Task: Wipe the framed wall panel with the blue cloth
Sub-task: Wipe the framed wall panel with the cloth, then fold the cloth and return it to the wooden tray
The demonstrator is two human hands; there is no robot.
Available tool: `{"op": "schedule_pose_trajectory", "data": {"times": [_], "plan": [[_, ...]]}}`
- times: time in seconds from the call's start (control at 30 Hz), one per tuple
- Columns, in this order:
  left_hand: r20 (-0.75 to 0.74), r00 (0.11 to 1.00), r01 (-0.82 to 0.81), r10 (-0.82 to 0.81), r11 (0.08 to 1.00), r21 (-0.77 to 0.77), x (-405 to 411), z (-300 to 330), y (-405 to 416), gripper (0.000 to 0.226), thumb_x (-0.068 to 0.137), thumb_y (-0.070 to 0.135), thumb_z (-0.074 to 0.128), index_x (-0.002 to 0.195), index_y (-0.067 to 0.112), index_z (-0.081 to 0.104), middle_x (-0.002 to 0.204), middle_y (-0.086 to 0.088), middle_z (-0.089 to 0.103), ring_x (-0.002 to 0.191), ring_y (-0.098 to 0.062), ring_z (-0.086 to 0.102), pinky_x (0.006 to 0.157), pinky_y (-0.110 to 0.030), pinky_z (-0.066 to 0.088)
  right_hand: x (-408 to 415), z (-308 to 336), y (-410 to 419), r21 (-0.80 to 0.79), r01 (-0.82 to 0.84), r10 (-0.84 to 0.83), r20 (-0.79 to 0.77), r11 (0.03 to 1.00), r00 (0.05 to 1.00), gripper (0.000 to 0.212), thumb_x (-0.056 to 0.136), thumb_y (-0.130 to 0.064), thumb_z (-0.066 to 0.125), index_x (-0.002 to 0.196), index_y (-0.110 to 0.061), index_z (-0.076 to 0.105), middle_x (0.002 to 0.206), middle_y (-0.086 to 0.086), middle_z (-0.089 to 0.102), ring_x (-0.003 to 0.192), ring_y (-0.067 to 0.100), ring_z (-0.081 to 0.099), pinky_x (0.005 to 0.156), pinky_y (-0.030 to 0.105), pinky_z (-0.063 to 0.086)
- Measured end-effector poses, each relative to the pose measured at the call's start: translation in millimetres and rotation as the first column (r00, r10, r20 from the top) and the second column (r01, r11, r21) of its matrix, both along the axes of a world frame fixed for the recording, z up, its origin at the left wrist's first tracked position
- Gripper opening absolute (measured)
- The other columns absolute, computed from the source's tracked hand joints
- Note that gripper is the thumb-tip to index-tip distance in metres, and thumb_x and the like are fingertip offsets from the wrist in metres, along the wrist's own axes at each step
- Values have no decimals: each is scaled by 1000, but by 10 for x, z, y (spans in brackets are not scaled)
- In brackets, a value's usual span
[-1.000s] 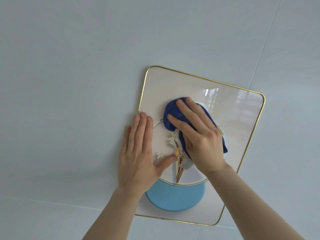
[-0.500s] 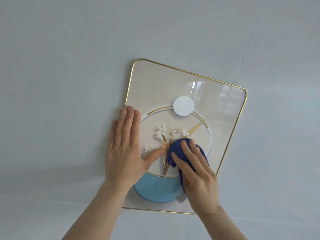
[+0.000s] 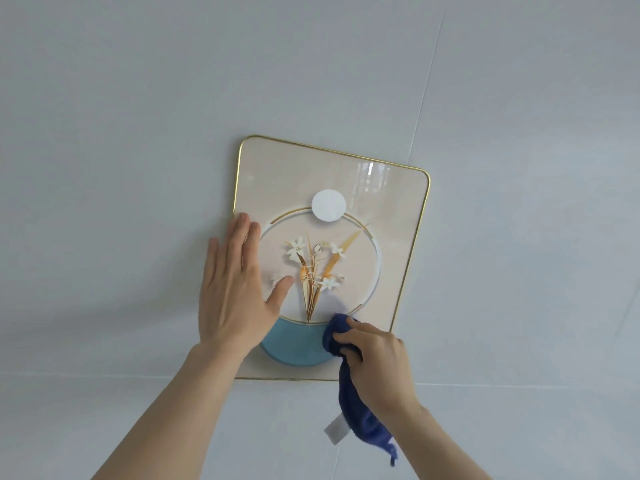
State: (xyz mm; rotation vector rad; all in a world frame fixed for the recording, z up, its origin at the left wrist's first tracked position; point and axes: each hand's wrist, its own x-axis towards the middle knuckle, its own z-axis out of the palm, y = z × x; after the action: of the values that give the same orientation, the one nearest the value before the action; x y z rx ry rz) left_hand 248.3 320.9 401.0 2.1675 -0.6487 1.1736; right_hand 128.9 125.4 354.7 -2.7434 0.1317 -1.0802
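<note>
Cloth (image 3: 341,332) bunched in R hand (image 3: 379,363), L hand (image 3: 232,289) flat on panel (image 3: 391,216).

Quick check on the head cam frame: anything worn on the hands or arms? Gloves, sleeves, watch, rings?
Nothing visible. The left hand and right hand are bare, with no gloves and no rings that show. Both forearms are uncovered down to the frame edge: no sleeves, watch, bands or markings in view. Nails look short and unpainted.

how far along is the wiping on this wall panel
Done: over the last second the blue cloth swept from the upper middle down the picture. In hand: the right hand presses it near the lower right edge while the left hand steadies the framed panel. Whether the corners got wiped isn't shown.
</note>
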Motion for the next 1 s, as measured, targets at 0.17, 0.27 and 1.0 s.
{"op": "schedule_pose_trajectory", "data": {"times": [0.17, 0.27, 1.0], "plan": [[-92, 979, 183, -182, 983, 2, -368, -188, 81, 49, 92, 46, 65, 135, 25, 55, 148, 6, 54, 139, -20, 46, 115, -37, 37, -294, -66, 99, 430, 55, 10, -146, 901, 989, 30, 74, -13, 83, 76, -33, 60, 85, -7, 72, 83, 24, 67, 70, 33, 53], [-283, 901, 366, -329, 927, 87, -603, -351, 73, 41, 89, 48, 66, 128, 38, 59, 135, 18, 62, 127, -13, 55, 104, -33, 44, -430, -140, 150, 537, 70, 61, -222, 841, 973, 46, 60, -25, 91, 76, -27, 48, 87, 3, 70, 82, 30, 69, 63, 36, 52], [-526, 807, 401, -268, 903, 154, -1067, -643, -337, 20, 92, 52, 61, 95, 33, 58, 85, 13, 70, 84, -12, 65, 70, -34, 52, -1129, -530, -419, 689, 91, 224, -354, 719, 908, 27, 81, -5, 68, 74, -31, 68, 74, -4, 74, 61, 14, 65, 62, 36, 56]]}}
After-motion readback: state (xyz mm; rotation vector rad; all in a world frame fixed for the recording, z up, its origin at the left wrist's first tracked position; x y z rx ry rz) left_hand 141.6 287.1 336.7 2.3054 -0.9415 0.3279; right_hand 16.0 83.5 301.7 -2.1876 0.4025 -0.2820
